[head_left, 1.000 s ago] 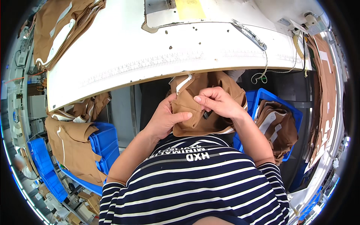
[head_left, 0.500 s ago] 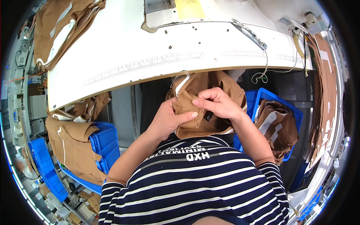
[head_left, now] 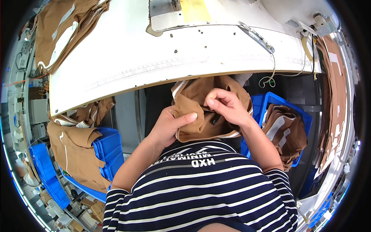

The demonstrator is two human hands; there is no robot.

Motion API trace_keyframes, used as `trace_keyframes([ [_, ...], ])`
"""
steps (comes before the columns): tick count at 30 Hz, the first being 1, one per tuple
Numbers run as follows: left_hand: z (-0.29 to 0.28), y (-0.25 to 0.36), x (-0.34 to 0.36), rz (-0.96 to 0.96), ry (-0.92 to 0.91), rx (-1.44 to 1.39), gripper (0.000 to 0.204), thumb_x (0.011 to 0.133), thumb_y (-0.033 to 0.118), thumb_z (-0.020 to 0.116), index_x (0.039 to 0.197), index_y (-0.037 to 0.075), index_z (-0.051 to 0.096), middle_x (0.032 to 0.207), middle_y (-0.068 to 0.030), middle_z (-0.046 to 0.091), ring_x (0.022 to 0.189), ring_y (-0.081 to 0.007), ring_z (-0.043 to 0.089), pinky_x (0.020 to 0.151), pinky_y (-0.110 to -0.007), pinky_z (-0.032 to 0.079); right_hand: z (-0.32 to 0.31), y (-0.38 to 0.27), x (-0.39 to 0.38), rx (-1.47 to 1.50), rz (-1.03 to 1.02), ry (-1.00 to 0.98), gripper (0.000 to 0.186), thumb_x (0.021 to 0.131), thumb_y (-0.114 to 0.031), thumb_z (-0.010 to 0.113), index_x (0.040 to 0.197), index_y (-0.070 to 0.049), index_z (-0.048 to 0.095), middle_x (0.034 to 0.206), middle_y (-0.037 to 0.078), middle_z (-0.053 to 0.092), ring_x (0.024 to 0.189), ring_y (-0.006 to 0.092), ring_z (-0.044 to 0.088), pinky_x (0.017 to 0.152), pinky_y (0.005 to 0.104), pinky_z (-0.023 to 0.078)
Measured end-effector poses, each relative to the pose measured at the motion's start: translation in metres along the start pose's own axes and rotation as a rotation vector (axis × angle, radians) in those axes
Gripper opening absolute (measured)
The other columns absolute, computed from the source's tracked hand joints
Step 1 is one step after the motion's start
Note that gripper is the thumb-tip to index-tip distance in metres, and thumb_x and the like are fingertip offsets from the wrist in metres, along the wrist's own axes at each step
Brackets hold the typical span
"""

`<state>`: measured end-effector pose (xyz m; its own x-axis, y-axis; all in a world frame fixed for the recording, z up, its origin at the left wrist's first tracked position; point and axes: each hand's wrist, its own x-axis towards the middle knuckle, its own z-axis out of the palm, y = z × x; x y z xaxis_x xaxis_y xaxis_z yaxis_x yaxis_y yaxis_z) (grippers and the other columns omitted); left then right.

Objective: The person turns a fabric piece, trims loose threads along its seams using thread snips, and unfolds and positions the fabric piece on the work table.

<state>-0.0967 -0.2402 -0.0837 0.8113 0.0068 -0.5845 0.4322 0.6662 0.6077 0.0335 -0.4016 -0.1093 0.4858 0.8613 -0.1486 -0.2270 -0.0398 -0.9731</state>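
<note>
A brown garment (head_left: 190, 105) with white edging lies bunched over my lap, just under the front edge of the white table. My left hand (head_left: 170, 125) grips a fold at its left side, with the thumb lying on top of the cloth. Over the middle of the garment, my right hand (head_left: 228, 106) is closed, its thumb and curled index finger pinched together. Whatever sits between those fingertips is too small to make out. A small dark label (head_left: 214, 121) shows inside the garment, below the right hand.
The white table (head_left: 127, 50) has a printed ruler along its front. Thread snips (head_left: 258, 38) on a cord lie there, and brown pieces (head_left: 58, 34) are stacked at far left. Blue crates (head_left: 305, 120) of brown pieces flank me, with more brown cloth (head_left: 71, 150) at left.
My right hand has lifted slightly away from the fold and moved right, its fingers curling tighter. The left hand has shifted a little left with the cloth, and the garment lies more open.
</note>
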Motion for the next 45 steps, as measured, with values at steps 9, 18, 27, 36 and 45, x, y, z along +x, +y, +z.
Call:
trace_keyframes([
  [9,0.001,0.001,0.002,0.026,0.011,-0.09,0.037,0.081,0.011,0.067,0.112,-0.001,0.052,0.102,-0.0093,0.061,0.09,-0.0165,0.061,0.079,-0.032,0.052,0.01,-0.006,-0.003,-0.305,-0.349,0.035,0.022,0.075,-0.002,0.07,0.093,-0.005,0.058,0.087,0.003,0.052,0.069,0.0073,0.047,0.054,0.0191,0.037],
  [18,0.0,0.002,0.002,0.012,0.023,-0.087,0.037,0.081,0.012,0.067,0.112,-0.001,0.051,0.103,-0.0099,0.06,0.091,-0.017,0.061,0.08,-0.032,0.052,0.007,-0.006,-0.001,-0.525,-0.463,0.113,0.014,0.079,-0.002,0.064,0.082,-0.004,0.05,0.08,0.009,0.051,0.069,0.0224,0.052,0.06,0.0301,0.042],
  [27,0.002,0.005,0.0,0.031,0.002,-0.07,0.036,0.083,0.013,0.064,0.114,-0.001,0.051,0.106,-0.0104,0.06,0.095,-0.0175,0.06,0.083,-0.033,0.051,0.009,-0.009,-0.003,-0.715,-0.417,0.222,0.014,0.082,-0.006,0.062,0.085,-0.005,0.048,0.078,0.01,0.052,0.065,0.0267,0.055,0.055,0.0335,0.044],
  [36,-0.014,0.002,-0.003,0.096,0.029,-0.14,0.042,0.084,0.014,0.064,0.118,-0.003,0.047,0.112,-0.0143,0.057,0.102,-0.0213,0.058,0.087,-0.036,0.05,-0.026,-0.033,-0.024,-0.637,-0.638,0.648,0.01,0.082,0.0,0.06,0.082,-0.003,0.05,0.073,0.005,0.051,0.059,0.0127,0.049,0.055,0.0235,0.041],
  [45,-0.009,0.002,-0.006,0.086,0.023,-0.121,0.042,0.082,0.014,0.067,0.117,-0.002,0.048,0.11,-0.0123,0.058,0.1,-0.0202,0.058,0.088,-0.035,0.049,-0.097,-0.099,0.017,-1.426,-0.412,0.69,0.034,0.079,-0.02,0.067,0.109,-0.005,0.06,0.104,0.01,0.055,0.103,0.0255,0.048,0.089,0.033,0.039],
])
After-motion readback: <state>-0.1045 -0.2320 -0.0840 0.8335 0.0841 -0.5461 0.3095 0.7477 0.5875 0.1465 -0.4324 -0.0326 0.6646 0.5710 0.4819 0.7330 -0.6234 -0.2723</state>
